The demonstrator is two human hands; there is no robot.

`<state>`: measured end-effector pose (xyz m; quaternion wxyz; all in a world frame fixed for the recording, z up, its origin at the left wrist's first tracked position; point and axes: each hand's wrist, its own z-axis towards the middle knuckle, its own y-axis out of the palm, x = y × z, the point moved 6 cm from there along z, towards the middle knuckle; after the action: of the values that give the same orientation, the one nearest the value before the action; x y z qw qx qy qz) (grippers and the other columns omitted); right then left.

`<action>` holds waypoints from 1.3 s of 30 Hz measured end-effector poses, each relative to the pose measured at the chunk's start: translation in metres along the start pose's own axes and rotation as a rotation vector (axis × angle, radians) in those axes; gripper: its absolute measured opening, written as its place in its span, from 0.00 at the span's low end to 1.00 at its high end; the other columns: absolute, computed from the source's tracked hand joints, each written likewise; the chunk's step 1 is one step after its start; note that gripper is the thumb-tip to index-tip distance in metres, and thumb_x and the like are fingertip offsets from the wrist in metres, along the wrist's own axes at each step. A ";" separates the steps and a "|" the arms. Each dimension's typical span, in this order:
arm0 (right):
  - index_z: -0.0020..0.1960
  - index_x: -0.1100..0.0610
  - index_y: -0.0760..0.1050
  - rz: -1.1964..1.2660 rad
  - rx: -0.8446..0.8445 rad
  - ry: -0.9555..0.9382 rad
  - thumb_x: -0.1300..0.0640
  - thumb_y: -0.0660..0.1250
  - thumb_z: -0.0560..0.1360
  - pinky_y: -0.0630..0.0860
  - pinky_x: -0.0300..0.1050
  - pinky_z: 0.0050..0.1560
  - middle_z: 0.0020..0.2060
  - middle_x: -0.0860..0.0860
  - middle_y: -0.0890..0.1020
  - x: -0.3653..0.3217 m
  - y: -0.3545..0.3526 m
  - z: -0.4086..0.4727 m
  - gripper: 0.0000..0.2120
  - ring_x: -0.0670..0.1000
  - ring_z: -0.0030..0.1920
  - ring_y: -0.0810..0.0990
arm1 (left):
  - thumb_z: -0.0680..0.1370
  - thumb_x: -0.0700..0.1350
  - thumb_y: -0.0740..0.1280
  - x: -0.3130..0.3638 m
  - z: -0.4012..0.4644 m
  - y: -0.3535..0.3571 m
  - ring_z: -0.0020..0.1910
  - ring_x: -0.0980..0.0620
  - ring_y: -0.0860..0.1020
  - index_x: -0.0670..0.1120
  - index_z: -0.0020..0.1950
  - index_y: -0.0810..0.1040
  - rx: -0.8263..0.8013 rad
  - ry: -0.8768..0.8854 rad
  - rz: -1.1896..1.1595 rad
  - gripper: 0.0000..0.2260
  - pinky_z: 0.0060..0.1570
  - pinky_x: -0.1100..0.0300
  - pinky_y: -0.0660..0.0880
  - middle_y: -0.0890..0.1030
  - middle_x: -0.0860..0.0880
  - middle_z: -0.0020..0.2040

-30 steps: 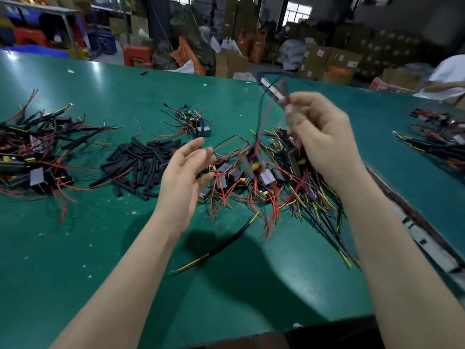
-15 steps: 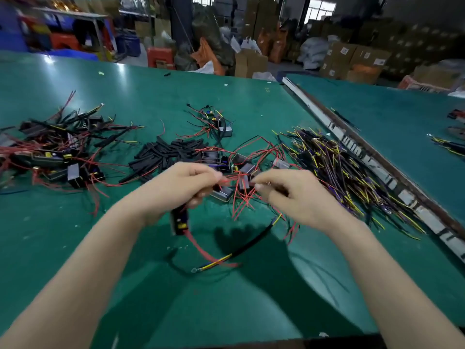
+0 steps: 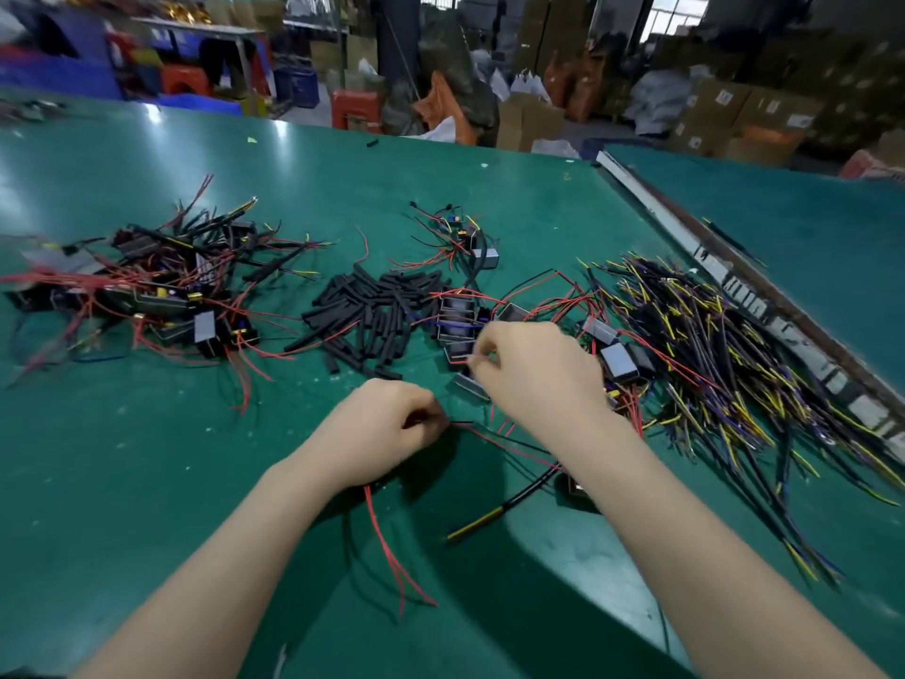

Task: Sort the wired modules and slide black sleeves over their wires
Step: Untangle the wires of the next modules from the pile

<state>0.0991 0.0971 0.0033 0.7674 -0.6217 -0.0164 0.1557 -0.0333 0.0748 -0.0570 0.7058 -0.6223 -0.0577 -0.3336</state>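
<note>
My left hand (image 3: 387, 428) is curled round a wired module's leads; red wires (image 3: 392, 551) trail out below the wrist and a thin black and red lead runs right from its fingers. My right hand (image 3: 534, 370) pinches a thin red wire end above the heap of small grey modules (image 3: 458, 318). A pile of black sleeves (image 3: 372, 311) lies just beyond the left hand. Another module (image 3: 578, 487) lies partly hidden under my right forearm, near a black sleeved wire with a yellow tip (image 3: 494, 512).
A tangle of sleeved modules (image 3: 161, 291) lies at the left of the green table (image 3: 147, 482). A few more modules (image 3: 470, 242) sit further back. A big bundle of black, yellow and purple wires (image 3: 725, 360) spreads right, beside the metal seam (image 3: 734, 276).
The right hand came down from head height to the heap. Both hands moved away from me, the left drawing leftward with the module's leads; the view shifted left and forward.
</note>
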 end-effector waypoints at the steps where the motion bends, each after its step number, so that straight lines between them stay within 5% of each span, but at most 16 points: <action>1: 0.53 0.48 0.77 -0.006 0.005 -0.042 0.49 0.63 0.76 0.67 0.47 0.42 0.51 0.53 0.80 -0.013 0.001 0.003 0.08 0.60 0.52 0.79 | 0.76 0.47 0.67 0.000 0.000 0.000 0.43 0.47 0.79 0.47 0.45 0.82 0.016 0.000 -0.008 0.05 0.44 0.54 0.74 0.82 0.49 0.41; 7: 0.52 0.46 0.80 0.193 -0.326 -0.118 0.56 0.66 0.74 0.76 0.51 0.53 0.55 0.51 0.81 -0.065 0.042 0.038 0.09 0.57 0.56 0.78 | 0.76 0.44 0.67 0.005 -0.003 -0.003 0.36 0.39 0.72 0.53 0.33 0.67 0.067 0.049 -0.086 0.14 0.35 0.48 0.72 0.71 0.51 0.31; 13: 0.50 0.54 0.80 0.165 -0.455 -0.114 0.51 0.71 0.73 0.77 0.55 0.53 0.50 0.53 0.82 -0.079 0.070 0.055 0.08 0.57 0.51 0.80 | 0.77 0.50 0.65 -0.006 -0.002 0.006 0.36 0.42 0.73 0.49 0.35 0.72 -0.008 -0.062 -0.083 0.11 0.39 0.49 0.74 0.78 0.46 0.35; 16: 0.53 0.57 0.78 0.074 -0.472 -0.124 0.56 0.66 0.74 0.75 0.51 0.48 0.48 0.54 0.80 -0.079 0.071 0.057 0.09 0.58 0.49 0.78 | 0.77 0.50 0.66 -0.007 -0.001 0.006 0.34 0.45 0.70 0.52 0.32 0.68 -0.015 -0.077 -0.085 0.14 0.35 0.51 0.74 0.74 0.49 0.31; 20: 0.41 0.58 0.69 -0.065 -0.401 -0.130 0.59 0.63 0.75 0.67 0.49 0.43 0.37 0.51 0.71 -0.080 0.066 0.060 0.05 0.58 0.43 0.73 | 0.75 0.45 0.67 -0.003 -0.001 0.003 0.33 0.47 0.69 0.55 0.29 0.63 0.031 -0.083 -0.112 0.18 0.33 0.56 0.68 0.69 0.55 0.28; 25: 0.57 0.56 0.74 -0.043 -0.333 -0.182 0.55 0.64 0.78 0.67 0.49 0.45 0.55 0.55 0.76 -0.107 0.069 0.065 0.09 0.59 0.53 0.76 | 0.74 0.40 0.66 -0.003 0.000 0.003 0.45 0.38 0.76 0.39 0.45 0.76 0.042 -0.062 -0.124 0.04 0.42 0.50 0.72 0.80 0.38 0.45; 30: 0.55 0.61 0.68 -0.074 -0.364 -0.235 0.62 0.60 0.79 0.67 0.51 0.44 0.51 0.57 0.75 -0.105 0.079 0.063 0.06 0.61 0.51 0.75 | 0.75 0.45 0.66 -0.004 -0.005 0.006 0.42 0.40 0.75 0.47 0.39 0.71 0.025 -0.116 -0.088 0.07 0.35 0.57 0.63 0.76 0.43 0.38; 33: 0.51 0.59 0.63 0.088 -0.299 -0.228 0.62 0.59 0.79 0.69 0.50 0.42 0.43 0.55 0.74 -0.089 0.065 0.060 0.05 0.59 0.45 0.72 | 0.75 0.50 0.66 -0.005 -0.006 0.006 0.42 0.44 0.76 0.53 0.34 0.72 0.004 -0.126 -0.092 0.10 0.36 0.57 0.68 0.76 0.52 0.34; 36: 0.47 0.53 0.71 0.416 -0.173 -0.184 0.61 0.65 0.74 0.70 0.43 0.44 0.40 0.51 0.78 -0.054 0.038 0.049 0.05 0.54 0.43 0.75 | 0.76 0.52 0.65 -0.008 -0.003 0.005 0.45 0.46 0.78 0.54 0.47 0.80 -0.002 -0.134 -0.124 0.05 0.45 0.54 0.75 0.82 0.50 0.42; 39: 0.43 0.44 0.73 0.783 -0.053 -0.137 0.62 0.65 0.74 0.70 0.41 0.39 0.39 0.52 0.82 -0.014 0.014 0.024 0.12 0.50 0.36 0.76 | 0.77 0.50 0.66 -0.007 -0.001 0.004 0.44 0.50 0.78 0.52 0.49 0.81 0.040 -0.100 -0.143 0.06 0.46 0.58 0.74 0.83 0.51 0.42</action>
<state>0.0771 0.1191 -0.0021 0.6308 -0.5888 0.1665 0.4771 -0.0367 0.0765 -0.0634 0.6885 -0.6183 -0.1440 -0.3506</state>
